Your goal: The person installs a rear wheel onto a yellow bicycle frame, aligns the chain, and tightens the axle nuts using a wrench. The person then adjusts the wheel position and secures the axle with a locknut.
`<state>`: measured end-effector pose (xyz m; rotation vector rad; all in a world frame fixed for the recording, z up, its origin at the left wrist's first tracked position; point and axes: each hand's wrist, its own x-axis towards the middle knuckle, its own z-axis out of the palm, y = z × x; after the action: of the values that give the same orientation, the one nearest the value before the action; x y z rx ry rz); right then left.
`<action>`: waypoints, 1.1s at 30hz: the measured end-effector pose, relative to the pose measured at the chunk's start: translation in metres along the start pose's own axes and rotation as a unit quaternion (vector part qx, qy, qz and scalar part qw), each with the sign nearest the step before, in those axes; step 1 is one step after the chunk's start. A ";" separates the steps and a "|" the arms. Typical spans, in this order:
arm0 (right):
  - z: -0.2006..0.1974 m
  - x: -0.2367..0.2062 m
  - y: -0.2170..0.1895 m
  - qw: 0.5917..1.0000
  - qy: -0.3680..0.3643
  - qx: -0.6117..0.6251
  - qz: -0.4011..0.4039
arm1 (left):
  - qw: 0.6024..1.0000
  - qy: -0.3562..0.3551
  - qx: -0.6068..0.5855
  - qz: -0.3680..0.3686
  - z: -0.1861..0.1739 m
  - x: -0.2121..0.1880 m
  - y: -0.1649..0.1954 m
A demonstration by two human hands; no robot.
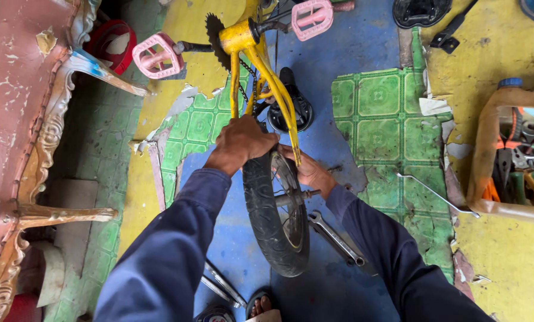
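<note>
While the yellow bike frame point(266, 71) stands upside down, the left hand point(241, 142) clamps the black tyre point(270, 220) at 12 o'clock; the right hand point(310, 173) curls on the axle side at 3 o'clock. Seat both axle ends evenly, judging alignment, keeping the wrench point(335, 237) near.

Yellow bicycle frame point(266, 65), pink pedals point(157, 55) (black tyre point(266, 209)), green patterned floor tiles point(386, 113).

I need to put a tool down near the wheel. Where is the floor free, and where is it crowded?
Free: the green floor between the yellow frame and the crate, above the bent rod; also the blue floor between the left arm and the tyre. Crowded: right of the tyre, where a wrench lies, and inside the crate.
</note>
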<state>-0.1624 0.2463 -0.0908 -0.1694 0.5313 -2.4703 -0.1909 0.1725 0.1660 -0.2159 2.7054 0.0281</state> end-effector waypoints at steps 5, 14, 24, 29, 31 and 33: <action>-0.017 0.001 -0.009 0.995 0.100 -0.023 -0.002 | 1.000 0.007 0.010 0.009 0.013 0.024 0.005; -0.025 0.021 -0.022 0.997 0.071 -0.007 -0.008 | 1.000 0.002 0.011 -0.008 0.006 0.042 0.015; -0.033 0.033 -0.028 0.997 0.064 0.020 -0.047 | 0.999 0.033 0.003 0.033 -0.004 0.069 0.017; -0.028 0.036 -0.026 0.996 0.071 -0.015 -0.053 | 0.999 0.011 0.033 0.034 -0.012 0.069 0.015; -0.029 0.036 -0.025 0.994 0.101 -0.014 -0.034 | 0.999 0.022 0.023 0.040 -0.012 0.066 0.015; -0.030 0.036 -0.025 0.990 0.143 -0.016 -0.007 | 0.998 0.022 0.024 0.044 -0.015 0.064 0.014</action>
<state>-0.2124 0.2538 -0.1074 0.1712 0.6910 -2.5161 -0.2571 0.1762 0.1527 -0.0846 2.7551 -0.0168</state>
